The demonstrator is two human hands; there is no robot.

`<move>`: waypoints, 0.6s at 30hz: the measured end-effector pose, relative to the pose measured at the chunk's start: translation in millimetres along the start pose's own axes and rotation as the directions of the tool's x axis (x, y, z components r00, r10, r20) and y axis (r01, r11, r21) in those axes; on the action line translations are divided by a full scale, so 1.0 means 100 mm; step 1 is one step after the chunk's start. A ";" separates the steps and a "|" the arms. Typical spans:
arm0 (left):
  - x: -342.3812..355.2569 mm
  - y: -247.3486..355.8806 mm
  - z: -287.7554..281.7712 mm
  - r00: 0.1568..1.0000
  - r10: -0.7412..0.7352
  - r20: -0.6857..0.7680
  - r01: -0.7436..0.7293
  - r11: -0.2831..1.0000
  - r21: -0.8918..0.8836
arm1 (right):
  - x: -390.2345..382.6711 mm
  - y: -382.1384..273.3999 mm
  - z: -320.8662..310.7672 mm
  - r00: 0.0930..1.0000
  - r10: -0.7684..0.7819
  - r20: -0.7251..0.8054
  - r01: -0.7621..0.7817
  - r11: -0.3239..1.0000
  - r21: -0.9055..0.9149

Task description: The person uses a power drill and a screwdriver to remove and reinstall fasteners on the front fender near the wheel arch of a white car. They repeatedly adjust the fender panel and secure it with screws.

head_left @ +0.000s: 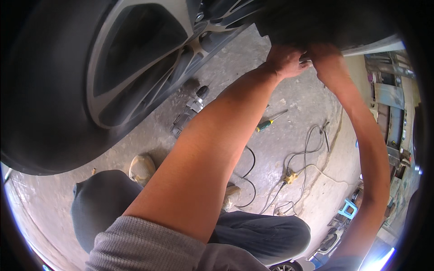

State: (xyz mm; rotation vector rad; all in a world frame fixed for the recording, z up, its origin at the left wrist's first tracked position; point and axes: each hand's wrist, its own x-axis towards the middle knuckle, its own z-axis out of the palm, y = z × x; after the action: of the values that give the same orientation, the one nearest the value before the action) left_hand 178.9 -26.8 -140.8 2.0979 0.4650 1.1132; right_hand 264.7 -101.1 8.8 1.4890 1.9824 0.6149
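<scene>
Both arms reach up to the lower edge of a black car panel (312, 22), which fills the dark upper right. My left hand (288, 62) is closed at that edge, fingers curled in; whatever they hold is too small or hidden to make out. Close beside it on the right is my right hand (329, 64), bent down at the wrist and slightly smeared, its fingertips lost against the dark panel. A car wheel with a black tire (49, 86) and grey spoked rim (96, 86) stands to the left of the hands.
On the concrete floor lie a power drill (192, 110), partly behind my left arm, and a green-and-yellow screwdriver (266, 125). Cables run to a yellow socket block (290, 178) right of my knees. A light blue stool (348, 208) and cluttered shelving (389, 117) line the right.
</scene>
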 end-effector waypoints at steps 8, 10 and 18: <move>-0.04 0.02 0.02 0.994 -0.097 0.055 0.092 0.992 0.086 | -0.02 0.05 0.04 0.998 0.015 0.060 -0.016 1.000 0.023; 0.01 -0.02 0.00 0.999 0.034 0.031 -0.038 0.991 0.125 | -0.02 0.04 0.02 0.999 -0.016 0.050 0.019 0.999 -0.046; 0.28 0.00 -0.08 0.950 0.144 0.277 -0.181 0.977 0.113 | -0.17 0.05 0.10 0.998 -0.051 -0.024 0.046 0.988 -0.151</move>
State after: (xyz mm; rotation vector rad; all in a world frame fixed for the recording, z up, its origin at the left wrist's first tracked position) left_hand 188.4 -7.4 -121.6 2.4017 0.2476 0.8883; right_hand 278.4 -115.8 7.9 1.3449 1.9413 0.7500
